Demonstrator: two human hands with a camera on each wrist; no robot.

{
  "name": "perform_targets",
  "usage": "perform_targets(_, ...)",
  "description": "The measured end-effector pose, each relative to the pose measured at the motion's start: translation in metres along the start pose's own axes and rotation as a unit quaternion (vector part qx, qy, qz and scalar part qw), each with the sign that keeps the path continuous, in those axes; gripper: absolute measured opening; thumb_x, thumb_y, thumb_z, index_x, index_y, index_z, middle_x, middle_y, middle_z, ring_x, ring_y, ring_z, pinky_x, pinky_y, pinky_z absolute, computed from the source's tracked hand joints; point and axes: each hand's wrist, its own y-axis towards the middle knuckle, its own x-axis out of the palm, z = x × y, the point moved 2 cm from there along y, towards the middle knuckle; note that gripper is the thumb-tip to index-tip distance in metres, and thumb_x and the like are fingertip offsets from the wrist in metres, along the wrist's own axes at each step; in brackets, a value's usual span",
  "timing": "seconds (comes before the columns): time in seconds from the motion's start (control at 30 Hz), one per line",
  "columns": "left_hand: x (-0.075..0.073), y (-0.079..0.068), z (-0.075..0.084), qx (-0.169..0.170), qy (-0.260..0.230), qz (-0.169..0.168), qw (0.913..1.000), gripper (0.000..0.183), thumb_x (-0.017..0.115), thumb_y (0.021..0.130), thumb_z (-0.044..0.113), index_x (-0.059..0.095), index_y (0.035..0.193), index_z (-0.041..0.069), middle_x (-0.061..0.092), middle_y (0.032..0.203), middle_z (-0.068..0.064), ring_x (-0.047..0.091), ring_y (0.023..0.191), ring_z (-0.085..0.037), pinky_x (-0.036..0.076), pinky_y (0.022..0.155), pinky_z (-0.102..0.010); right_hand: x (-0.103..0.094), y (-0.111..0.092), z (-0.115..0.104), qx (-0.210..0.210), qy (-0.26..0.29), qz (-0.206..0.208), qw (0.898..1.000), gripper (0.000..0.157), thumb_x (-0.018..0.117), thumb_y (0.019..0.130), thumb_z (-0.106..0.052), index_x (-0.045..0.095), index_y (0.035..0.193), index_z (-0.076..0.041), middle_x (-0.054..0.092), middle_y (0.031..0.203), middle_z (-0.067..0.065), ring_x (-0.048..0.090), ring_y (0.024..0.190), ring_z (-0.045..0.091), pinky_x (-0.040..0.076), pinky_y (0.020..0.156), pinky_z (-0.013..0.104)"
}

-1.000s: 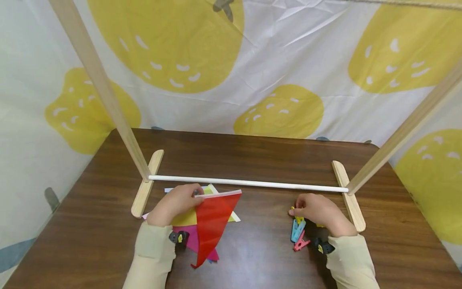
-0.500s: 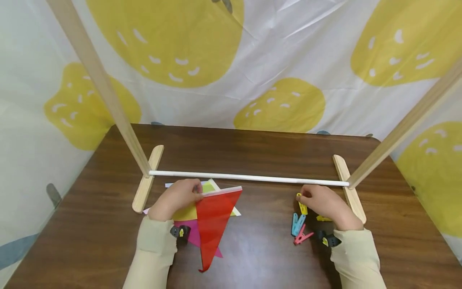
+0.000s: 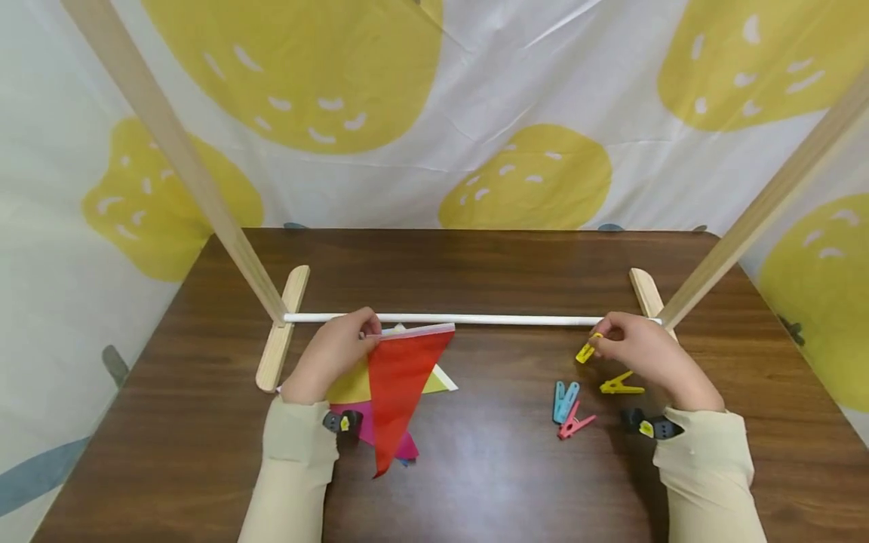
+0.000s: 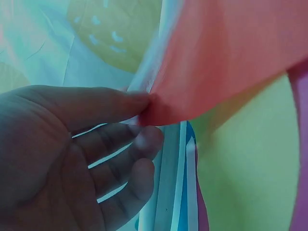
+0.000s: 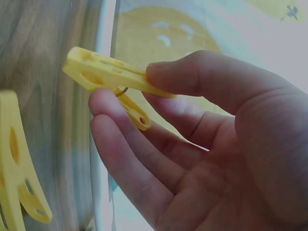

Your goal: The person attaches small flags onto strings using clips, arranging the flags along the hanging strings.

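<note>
My left hand (image 3: 334, 353) pinches a red triangular pennant (image 3: 405, 377) by one corner of its white top edge; its pointed end hangs toward me. In the left wrist view, thumb and fingertips grip the red cloth (image 4: 216, 62). Below it lie more pennants, a yellow one (image 3: 349, 385) and a magenta one (image 3: 366, 422) among them. My right hand (image 3: 645, 351) holds a yellow clothespin (image 3: 585, 353) raised off the table, its handle end between thumb and fingers in the right wrist view (image 5: 103, 71). Another yellow clothespin (image 3: 621, 384) lies just below that hand.
Blue (image 3: 565, 401) and pink (image 3: 574, 422) clothespins lie on the brown table left of my right hand. A white rod (image 3: 475, 319) runs low between two wooden posts (image 3: 197, 173) on wooden feet (image 3: 274, 354). Behind hangs a lemon-patterned cloth (image 3: 380, 188).
My right hand has lifted the yellow clothespin from the pile and moved up and to the right with it. The left hand keeps hold of the red pennant, a little higher in view.
</note>
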Motion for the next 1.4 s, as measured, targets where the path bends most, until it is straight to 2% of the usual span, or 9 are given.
perform_targets(0.13, -0.002, -0.002, -0.002, -0.002, -0.009, 0.008, 0.9999, 0.016, 0.061, 0.084, 0.018, 0.059, 0.098, 0.013, 0.058, 0.085, -0.001, 0.051, 0.076, -0.02, 0.045, 0.071, -0.033, 0.0, -0.002, 0.002, 0.002, 0.007, 0.0, 1.0, 0.015, 0.063, 0.082, -0.024, 0.059, 0.084, -0.009, 0.06, 0.077, 0.001, 0.05, 0.067, 0.017, 0.04, 0.057, 0.03)
perform_targets(0.27, -0.002, -0.004, -0.004, -0.002, -0.001, 0.011, 0.9999, 0.015, 0.063, 0.083, 0.021, 0.061, 0.095, 0.013, 0.057, 0.081, -0.001, 0.051, 0.073, -0.019, 0.045, 0.069, -0.032, 0.007, -0.003, 0.004, 0.0, 0.002, -0.013, 1.0, 0.014, 0.064, 0.081, -0.024, 0.06, 0.083, -0.01, 0.062, 0.078, 0.0, 0.053, 0.07, 0.016, 0.042, 0.059, 0.03)
perform_targets(0.5, -0.01, -0.008, -0.002, 0.013, 0.001, 0.106, 0.9942, 0.008, 0.065, 0.081, 0.024, 0.063, 0.084, 0.017, 0.058, 0.077, 0.004, 0.051, 0.065, -0.016, 0.044, 0.059, -0.029, 0.012, -0.005, 0.005, -0.008, -0.004, -0.03, 0.999, 0.01, 0.064, 0.079, -0.018, 0.059, 0.078, -0.01, 0.061, 0.074, 0.0, 0.052, 0.065, 0.014, 0.041, 0.056, 0.029)
perform_targets(0.63, -0.013, -0.009, -0.001, 0.01, -0.004, 0.132, 0.9912, 0.009, 0.067, 0.08, 0.026, 0.064, 0.081, 0.017, 0.059, 0.076, 0.004, 0.051, 0.063, -0.015, 0.045, 0.058, -0.028, 0.013, -0.006, 0.009, -0.009, -0.007, -0.057, 0.998, 0.013, 0.065, 0.08, -0.019, 0.057, 0.077, -0.009, 0.057, 0.07, -0.001, 0.048, 0.061, 0.013, 0.039, 0.054, 0.029)
perform_targets(0.8, -0.014, -0.009, 0.001, 0.019, -0.001, 0.158, 0.9873, 0.011, 0.067, 0.079, 0.028, 0.067, 0.081, 0.017, 0.06, 0.076, 0.005, 0.051, 0.063, -0.014, 0.045, 0.058, -0.028, 0.014, -0.008, 0.014, -0.003, -0.007, -0.055, 0.998, 0.012, 0.065, 0.08, -0.019, 0.058, 0.077, -0.009, 0.056, 0.071, -0.001, 0.047, 0.062, 0.014, 0.039, 0.055, 0.029)
perform_targets(0.97, -0.017, -0.018, -0.001, 0.03, 0.006, 0.208, 0.9776, 0.011, 0.069, 0.078, 0.026, 0.07, 0.082, 0.016, 0.062, 0.076, 0.004, 0.052, 0.061, -0.013, 0.044, 0.054, -0.026, 0.023, -0.011, 0.016, 0.003, -0.003, -0.064, 0.998, 0.012, 0.065, 0.08, -0.022, 0.059, 0.078, -0.011, 0.056, 0.072, -0.002, 0.047, 0.062, 0.013, 0.039, 0.055, 0.028)
perform_targets(1.1, -0.021, -0.02, 0.0, 0.064, 0.005, 0.27, 0.9607, 0.015, 0.07, 0.077, 0.025, 0.071, 0.084, 0.012, 0.065, 0.076, 0.001, 0.053, 0.059, -0.013, 0.042, 0.05, -0.027, 0.024, -0.01, 0.015, 0.011, -0.004, -0.067, 0.998, 0.014, 0.064, 0.081, -0.024, 0.062, 0.081, -0.01, 0.056, 0.071, -0.002, 0.048, 0.063, 0.013, 0.039, 0.056, 0.029)
perform_targets(1.2, -0.019, -0.014, -0.007, 0.087, -0.001, 0.305, 0.9484, 0.02, 0.069, 0.077, 0.031, 0.072, 0.086, 0.012, 0.066, 0.077, -0.001, 0.054, 0.058, -0.015, 0.04, 0.047, -0.027, 0.023, -0.008, 0.014, 0.017, -0.01, -0.073, 0.997, 0.017, 0.061, 0.083, -0.027, 0.064, 0.081, -0.01, 0.055, 0.069, -0.002, 0.047, 0.061, 0.013, 0.039, 0.054, 0.029)
perform_targets(1.4, -0.02, -0.014, -0.001, 0.111, 0.006, 0.301, 0.9472, 0.018, 0.069, 0.077, 0.028, 0.072, 0.087, 0.013, 0.067, 0.079, 0.0, 0.058, 0.061, -0.014, 0.044, 0.052, -0.026, 0.019, -0.009, 0.014, 0.015, -0.019, -0.084, 0.996, 0.023, 0.056, 0.087, -0.031, 0.062, 0.075, -0.012, 0.054, 0.068, 0.0, 0.045, 0.058, 0.013, 0.037, 0.052, 0.029)
